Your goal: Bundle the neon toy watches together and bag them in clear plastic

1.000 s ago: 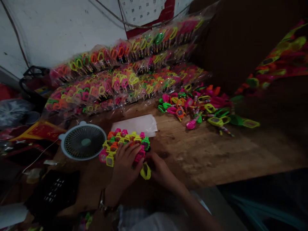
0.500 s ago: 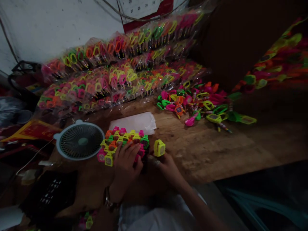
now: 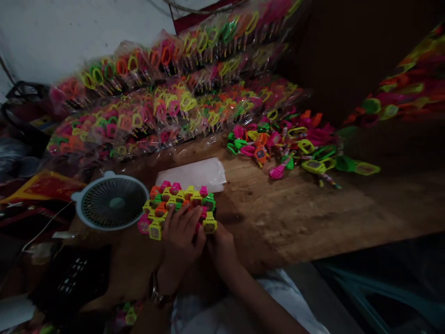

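Note:
A block of neon toy watches [image 3: 170,198] in yellow, pink, green and orange stands in tight rows on the wooden table. My left hand [image 3: 182,232] lies across its front, fingers stretched out over the watch tops and the thumb by the right side. At the block's front right corner, my right hand [image 3: 222,250] is closed on the lower part of a yellow toy watch [image 3: 210,223], whose face points toward me. This watch now sits against the others. What holds the rows up from below is hidden, as are most of my right fingertips.
Flat clear plastic bags [image 3: 193,175] lie behind the block. To the left is a round grey-blue fan [image 3: 113,202], with a black crate [image 3: 74,273] nearer me. Loose toy watches [image 3: 288,146] are heaped at the right, and bagged rows [image 3: 139,109] line the wall.
My right hand has moved left, bringing the yellow toy watch from beside the block to its front right corner. My left hand stays on the block. The view has shifted slightly.

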